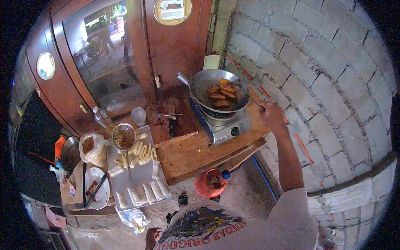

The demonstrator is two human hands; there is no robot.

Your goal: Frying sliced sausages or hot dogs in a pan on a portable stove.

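My right hand [271, 113] is closed around a thin metal handle at the right rim of a metal wok [200, 93]. Several browned fried rolls [222, 92] lie in the wok, which sits on a silver single-burner gas stove [215, 134]. My left hand [153, 234] hangs low by my side, partly cut off by my shirt, and whether it holds anything is unclear. A metal tray [137, 190] to the left bears pale wrapped rolls [150, 191] and peeled banana pieces [144, 151]. Over the tray's far end lies a strainer of brown sugar-like powder [124, 137].
A knife [172, 125] rests on a dark board left of the stove. Farther left are a plastic bottle [103, 118], a bag of brown powder [90, 150] and a white oval plate with tongs [103, 200]. A red bucket [203, 187] stands below; a block wall [312, 78] borders the right.
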